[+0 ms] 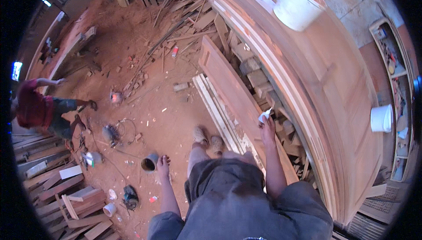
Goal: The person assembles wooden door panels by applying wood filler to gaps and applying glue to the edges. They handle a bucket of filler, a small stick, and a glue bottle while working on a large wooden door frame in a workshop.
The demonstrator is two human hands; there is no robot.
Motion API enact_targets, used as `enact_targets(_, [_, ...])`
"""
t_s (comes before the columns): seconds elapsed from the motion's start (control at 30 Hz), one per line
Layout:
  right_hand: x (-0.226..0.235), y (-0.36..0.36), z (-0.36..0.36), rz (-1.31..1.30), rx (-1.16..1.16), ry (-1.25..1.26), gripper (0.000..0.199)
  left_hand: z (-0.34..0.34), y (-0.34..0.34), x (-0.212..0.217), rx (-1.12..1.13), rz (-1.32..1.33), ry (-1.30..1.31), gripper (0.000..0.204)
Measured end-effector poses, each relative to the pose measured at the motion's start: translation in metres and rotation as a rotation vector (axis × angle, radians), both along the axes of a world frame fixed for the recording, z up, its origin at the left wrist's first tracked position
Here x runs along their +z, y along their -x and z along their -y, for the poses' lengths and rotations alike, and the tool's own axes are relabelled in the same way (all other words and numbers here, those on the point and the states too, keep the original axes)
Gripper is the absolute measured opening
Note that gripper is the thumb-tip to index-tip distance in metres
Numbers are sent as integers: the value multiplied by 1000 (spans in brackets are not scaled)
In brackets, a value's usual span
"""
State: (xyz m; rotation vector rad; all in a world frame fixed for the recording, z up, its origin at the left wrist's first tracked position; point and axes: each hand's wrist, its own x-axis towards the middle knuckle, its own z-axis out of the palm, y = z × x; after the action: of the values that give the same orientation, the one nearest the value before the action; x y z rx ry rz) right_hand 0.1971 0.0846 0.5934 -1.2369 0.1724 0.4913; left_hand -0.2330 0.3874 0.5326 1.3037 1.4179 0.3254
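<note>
Dark shirt [250, 202] nearest. Right hand [267, 131], four o'clock, grips white wad [264, 116]; left hand [163, 166], seven o'clock, by grey can [153, 158], hold unclear. Wooden panel [336, 90], three o'clock, appears joined; I cannot judge what remains.

Co-worker [36, 108] in red far left, board stack [93, 201] lower left, scrap wood [205, 21] top middle, tool shelf [398, 75] far right.

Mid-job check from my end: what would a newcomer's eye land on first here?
Probably the big panelled wooden piece filling the right side, with a white bucket near its far end. Next, the white wad in the person's right hand, right of centre. At the far left, a co-worker in a red shirt stands out against the brown floor.
</note>
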Motion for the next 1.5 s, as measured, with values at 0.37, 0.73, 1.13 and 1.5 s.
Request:
enact_targets(0.37, [-84, -141, -56, -168, -167, -98, 35, -81, -195, -197, -635, -183, 49, 36])
enact_targets(0.73, [-267, -231, -125, 32, -134, 42, 39, -199, -492, -416, -649, 42, -104, 38])
enact_targets(1.13, [-281, -245, -133, 206, -242, -124, 32, -256, -596, -512, -1276, -141, -693, 39])
enact_targets(1.5, [-284, -252, -150, 322, -18, 115, 34, -239, -618, -550, -1430, 159, -669, 40])
